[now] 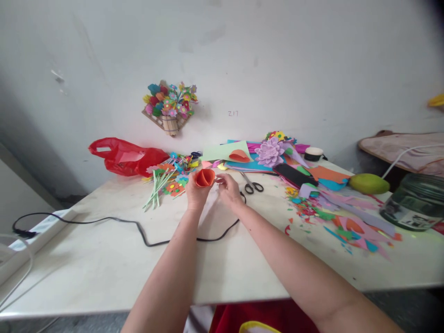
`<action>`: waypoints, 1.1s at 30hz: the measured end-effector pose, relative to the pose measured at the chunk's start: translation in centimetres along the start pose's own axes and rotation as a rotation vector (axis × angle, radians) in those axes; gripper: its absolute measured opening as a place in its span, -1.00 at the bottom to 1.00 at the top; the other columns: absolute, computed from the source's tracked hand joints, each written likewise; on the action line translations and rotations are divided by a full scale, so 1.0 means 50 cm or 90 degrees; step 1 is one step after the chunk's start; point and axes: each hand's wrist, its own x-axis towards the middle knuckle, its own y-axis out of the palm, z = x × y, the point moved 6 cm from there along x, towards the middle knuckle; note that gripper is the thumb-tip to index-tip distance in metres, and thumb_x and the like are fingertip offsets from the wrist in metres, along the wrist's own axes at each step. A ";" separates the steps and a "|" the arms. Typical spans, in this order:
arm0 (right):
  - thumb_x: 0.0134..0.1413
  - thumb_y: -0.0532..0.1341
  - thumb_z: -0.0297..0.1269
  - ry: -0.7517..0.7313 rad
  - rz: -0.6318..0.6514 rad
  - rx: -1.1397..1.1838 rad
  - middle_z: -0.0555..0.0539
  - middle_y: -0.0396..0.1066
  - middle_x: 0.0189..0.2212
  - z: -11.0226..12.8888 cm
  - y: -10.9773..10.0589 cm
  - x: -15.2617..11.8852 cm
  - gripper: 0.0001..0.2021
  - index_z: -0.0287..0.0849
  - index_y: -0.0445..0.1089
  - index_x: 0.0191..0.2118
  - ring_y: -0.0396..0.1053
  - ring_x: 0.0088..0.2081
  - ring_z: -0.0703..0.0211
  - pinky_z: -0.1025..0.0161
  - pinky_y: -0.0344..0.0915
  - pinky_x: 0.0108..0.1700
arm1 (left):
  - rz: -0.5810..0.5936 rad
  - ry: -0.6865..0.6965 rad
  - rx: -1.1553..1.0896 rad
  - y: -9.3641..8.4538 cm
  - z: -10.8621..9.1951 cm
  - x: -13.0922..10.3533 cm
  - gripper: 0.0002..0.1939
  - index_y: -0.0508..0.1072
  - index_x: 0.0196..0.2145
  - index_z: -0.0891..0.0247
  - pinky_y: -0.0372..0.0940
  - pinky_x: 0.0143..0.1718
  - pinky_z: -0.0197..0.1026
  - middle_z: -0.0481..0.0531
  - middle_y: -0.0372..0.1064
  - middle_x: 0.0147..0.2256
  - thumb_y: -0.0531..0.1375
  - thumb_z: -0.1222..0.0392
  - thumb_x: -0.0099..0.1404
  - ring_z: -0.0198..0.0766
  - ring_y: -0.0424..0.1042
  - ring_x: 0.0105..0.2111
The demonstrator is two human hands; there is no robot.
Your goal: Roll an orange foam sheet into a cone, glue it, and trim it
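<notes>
An orange paper flower shape (205, 177), cupped with curved folds inside, is held upright above the table. My left hand (197, 190) is closed around its left side and base. My right hand (227, 187) is just to its right, fingers bent together near the flower's edge; whatever lies between the fingertips is too small to make out. Black-handled scissors (252, 184) lie right of my right hand. Pale green paper strips (157, 187) and flower cutouts (174, 187) are on the left. An orange petal piece (239, 156) rests on a light green sheet (220, 151) behind.
A black cable (138, 226) crosses the table (104, 273) beneath my forearms. A red plastic bag (130, 157) lies back left. Colored scraps (360, 231), a black phone-like object (294, 175), a green fruit (369, 183) and a glass jar (414, 203) are on the right.
</notes>
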 end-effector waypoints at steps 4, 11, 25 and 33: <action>-0.01 0.04 -0.38 -0.116 -0.046 0.016 -0.12 0.27 -0.15 0.053 -0.019 -0.010 -0.84 -0.16 0.29 -0.27 0.30 -0.24 0.22 0.26 0.31 -0.23 | 0.036 0.055 0.048 0.004 0.005 -0.004 -0.58 0.29 -0.29 0.21 0.24 -0.32 -0.20 0.02 0.36 -0.33 0.31 0.08 -0.11 -0.22 0.38 -0.35; -0.01 0.12 -0.27 -0.244 -0.047 -0.089 -0.16 0.25 -0.11 0.108 -0.025 -0.019 -0.89 -0.16 0.33 -0.34 0.22 -0.03 0.11 0.17 0.24 -0.07 | 0.103 0.108 0.103 0.017 0.013 -0.007 -0.70 0.29 -0.32 0.23 0.24 -0.37 -0.21 0.04 0.37 -0.38 0.24 0.13 -0.03 -0.21 0.37 -0.38; -0.10 0.19 -0.29 -0.063 0.119 -0.252 -0.01 0.47 -0.38 0.035 0.004 0.004 -0.88 -0.10 0.43 -0.37 0.36 -0.37 0.19 0.29 0.23 -0.32 | 0.130 0.154 0.163 0.032 0.030 -0.012 -0.73 0.28 -0.33 0.22 0.20 -0.31 -0.16 0.08 0.32 -0.38 0.22 0.18 -0.03 -0.14 0.33 -0.34; -0.18 0.20 -0.27 -0.003 0.120 -0.327 -0.01 0.40 -0.52 0.029 -0.005 0.011 -0.91 -0.13 0.42 -0.55 0.29 -0.45 0.21 0.32 0.11 -0.44 | 0.184 0.187 0.180 0.038 0.018 -0.013 -0.67 0.30 -0.28 0.20 0.20 -0.18 -0.07 0.11 0.35 -0.33 0.24 0.24 -0.06 -0.07 0.33 -0.24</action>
